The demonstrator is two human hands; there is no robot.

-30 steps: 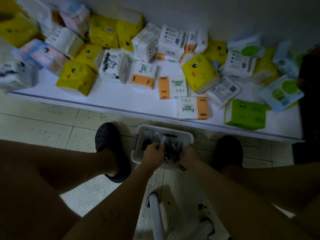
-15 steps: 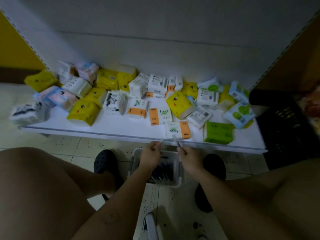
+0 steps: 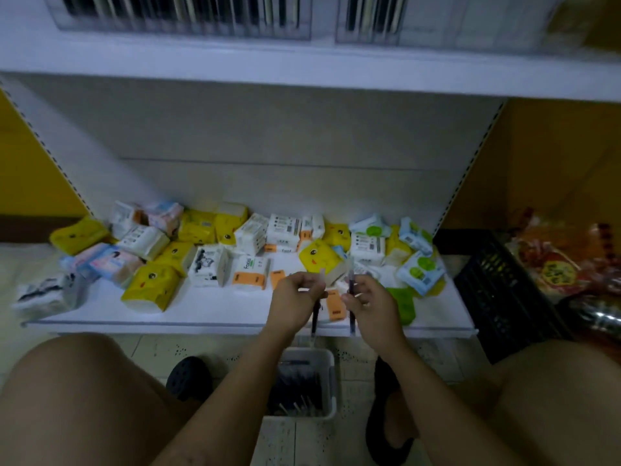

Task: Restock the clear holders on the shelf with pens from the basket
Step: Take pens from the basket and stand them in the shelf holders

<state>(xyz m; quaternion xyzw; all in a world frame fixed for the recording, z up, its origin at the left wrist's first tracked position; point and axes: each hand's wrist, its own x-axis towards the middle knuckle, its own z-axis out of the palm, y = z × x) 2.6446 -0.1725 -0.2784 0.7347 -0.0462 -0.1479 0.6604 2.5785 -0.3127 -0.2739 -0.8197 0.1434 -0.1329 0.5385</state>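
Pens (image 3: 314,319): two, dark slim barrels, upright (pale caps up).

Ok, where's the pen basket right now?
In the head view the basket sits on the floor at bottom centre, between the two dark shoes, just in front of the lower shelf.

Footwear: left shoe (image 3: 189,378), dark rounded clog with perforated upper; right shoe (image 3: 386,428), dark, detail lost in shadow | Legs: left thigh (image 3: 77,398) and right thigh (image 3: 554,398) bare | Arms: left forearm (image 3: 242,381) and right forearm (image 3: 426,381) bare | Left grip (image 3: 295,301), right grip (image 3: 373,304): bare
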